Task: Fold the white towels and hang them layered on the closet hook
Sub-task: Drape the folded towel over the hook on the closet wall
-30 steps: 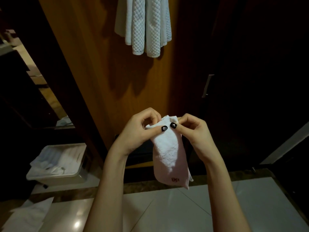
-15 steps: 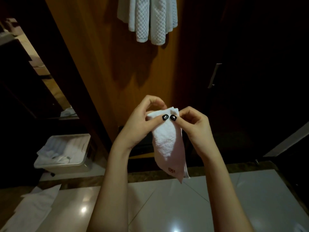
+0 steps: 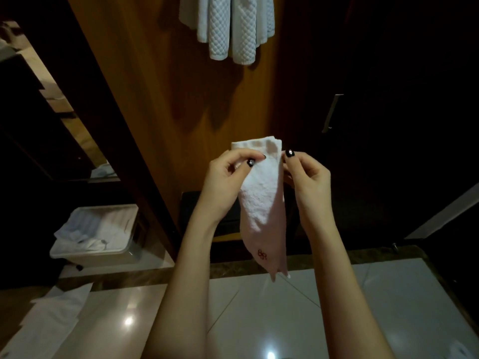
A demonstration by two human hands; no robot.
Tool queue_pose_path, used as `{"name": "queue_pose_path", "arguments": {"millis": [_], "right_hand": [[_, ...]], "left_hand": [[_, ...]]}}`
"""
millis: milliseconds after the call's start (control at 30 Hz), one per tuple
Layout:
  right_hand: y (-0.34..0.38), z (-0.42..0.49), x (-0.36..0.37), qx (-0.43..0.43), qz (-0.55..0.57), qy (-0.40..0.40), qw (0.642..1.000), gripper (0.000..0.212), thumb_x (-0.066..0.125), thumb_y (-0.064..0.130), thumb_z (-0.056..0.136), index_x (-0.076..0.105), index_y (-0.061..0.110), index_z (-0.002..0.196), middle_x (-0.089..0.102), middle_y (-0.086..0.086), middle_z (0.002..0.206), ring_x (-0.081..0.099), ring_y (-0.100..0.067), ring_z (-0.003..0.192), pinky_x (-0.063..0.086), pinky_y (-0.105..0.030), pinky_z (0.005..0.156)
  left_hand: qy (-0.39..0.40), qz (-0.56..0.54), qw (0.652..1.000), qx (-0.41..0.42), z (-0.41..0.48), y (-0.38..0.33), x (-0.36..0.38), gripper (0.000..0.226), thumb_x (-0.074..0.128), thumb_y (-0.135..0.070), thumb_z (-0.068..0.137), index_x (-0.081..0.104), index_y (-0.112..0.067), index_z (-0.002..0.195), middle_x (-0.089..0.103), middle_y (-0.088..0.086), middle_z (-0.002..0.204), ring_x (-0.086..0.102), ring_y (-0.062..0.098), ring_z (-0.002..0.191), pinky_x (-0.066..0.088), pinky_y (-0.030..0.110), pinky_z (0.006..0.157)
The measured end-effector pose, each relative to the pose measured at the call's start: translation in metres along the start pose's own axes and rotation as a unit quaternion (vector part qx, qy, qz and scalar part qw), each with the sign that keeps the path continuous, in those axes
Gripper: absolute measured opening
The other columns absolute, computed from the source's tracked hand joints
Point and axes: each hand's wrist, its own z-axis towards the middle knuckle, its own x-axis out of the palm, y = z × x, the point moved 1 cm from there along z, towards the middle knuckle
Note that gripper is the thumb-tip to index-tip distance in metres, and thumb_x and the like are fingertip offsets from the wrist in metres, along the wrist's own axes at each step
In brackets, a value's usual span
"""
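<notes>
Below the hung towels [image 3: 233, 29] at 12 o'clock, your left hand [image 3: 228, 177] and seemingly your right hand [image 3: 305, 174] pinch the folded towel [image 3: 261, 198], which may unfold.

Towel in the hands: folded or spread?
Folded. The towel hangs as a narrow strip with layered edges at its bottom. The left hand and right hand pinch its top.

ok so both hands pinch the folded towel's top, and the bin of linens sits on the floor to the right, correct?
No. In the head view the bin sits on the floor to the left. The left hand and right hand do pinch the top of the folded towel.
</notes>
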Motion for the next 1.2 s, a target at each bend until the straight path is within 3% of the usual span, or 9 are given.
{"name": "queue_pose_path", "arguments": {"millis": [133,300,533,667,733,867,933,1067,1200], "right_hand": [[-0.004,0.001,-0.005,-0.023,-0.005,0.008,1.0,0.022,0.051,0.015,0.101,0.066,0.022,0.115,0.069,0.0,0.113,0.065,-0.012,0.106,0.054,-0.023,0.086],[-0.02,-0.001,-0.008,-0.02,-0.056,0.059,0.996,0.024,0.062,0.014,0.095,0.065,0.032,0.11,0.068,0.017,0.107,0.062,0.0,0.106,0.05,-0.015,0.087],[-0.029,0.009,-0.008,-0.018,-0.146,0.036,0.989,0.015,0.07,0.017,0.086,0.058,0.026,0.086,0.063,0.007,0.081,0.06,-0.004,0.076,0.045,-0.018,0.066],[-0.039,0.016,-0.013,-0.003,-0.181,0.004,0.984,0.031,0.068,0.009,0.085,0.047,0.018,0.065,0.046,0.006,0.058,0.041,0.0,0.055,0.032,-0.019,0.052],[-0.043,0.019,-0.02,0.003,-0.192,-0.016,0.981,0.032,0.068,0.01,0.086,0.048,0.02,0.064,0.043,0.007,0.056,0.039,0.001,0.053,0.031,-0.018,0.05],[-0.046,0.025,-0.033,-0.001,-0.218,-0.023,0.976,0.02,0.067,0.016,0.087,0.057,0.024,0.072,0.055,0.009,0.065,0.05,0.002,0.061,0.036,-0.013,0.055],[-0.047,0.027,-0.038,-0.002,-0.245,-0.02,0.969,0.014,0.067,0.017,0.089,0.059,0.022,0.078,0.058,0.007,0.074,0.054,-0.003,0.07,0.039,-0.017,0.061],[-0.044,0.023,-0.053,-0.019,-0.203,-0.068,0.977,0.024,0.064,0.016,0.092,0.057,0.022,0.07,0.054,0.006,0.065,0.048,0.001,0.06,0.036,-0.017,0.056],[-0.035,0.02,-0.069,-0.05,-0.168,-0.101,0.979,0.029,0.056,0.018,0.098,0.053,0.022,0.069,0.052,0.007,0.063,0.047,0.001,0.06,0.035,-0.017,0.055]], "left_hand": [[0.018,0.017,0.999,-0.021,0.021,0.003,-0.004,0.02,0.063,-0.016,0.092,0.064,-0.034,0.102,0.058,-0.003,0.121,0.056,0.019,0.116,0.051,0.035,0.086],[0.015,0.006,1.0,0.012,0.048,-0.004,-0.005,0.024,0.064,-0.012,0.091,0.061,-0.032,0.102,0.054,0.006,0.125,0.056,0.016,0.112,0.05,0.021,0.077],[0.045,0.04,0.995,0.079,0.094,-0.03,-0.009,0.024,0.06,-0.023,0.089,0.056,-0.039,0.106,0.049,0.005,0.13,0.05,0.011,0.118,0.049,0.022,0.089],[0.026,0.023,0.995,0.095,0.117,-0.043,-0.01,0.022,0.059,-0.024,0.087,0.054,-0.033,0.107,0.05,-0.002,0.122,0.047,0.026,0.126,0.043,0.047,0.106],[0.012,0.02,0.994,0.106,0.128,-0.047,-0.011,0.023,0.058,-0.023,0.086,0.052,-0.028,0.107,0.049,-0.005,0.12,0.045,0.029,0.128,0.037,0.052,0.11],[-0.015,-0.01,0.993,0.114,0.146,-0.051,-0.009,0.031,0.058,-0.021,0.083,0.048,-0.018,0.113,0.047,-0.012,0.121,0.044,0.018,0.126,0.036,0.044,0.113],[-0.024,-0.026,0.994,0.103,0.154,-0.05,-0.007,0.036,0.059,-0.021,0.083,0.047,-0.017,0.117,0.047,-0.013,0.122,0.044,0.019,0.128,0.037,0.041,0.112],[-0.052,-0.056,0.994,0.076,0.168,-0.043,-0.005,0.032,0.058,-0.016,0.087,0.049,-0.02,0.117,0.049,-0.004,0.125,0.046,0.022,0.129,0.041,0.041,0.109],[-0.056,-0.152,0.986,0.03,0.172,-0.033,-0.004,0.026,0.055,-0.006,0.095,0.05,-0.019,0.117,0.054,0.008,0.126,0.056,0.023,0.121,0.052,0.029,0.092]]}}
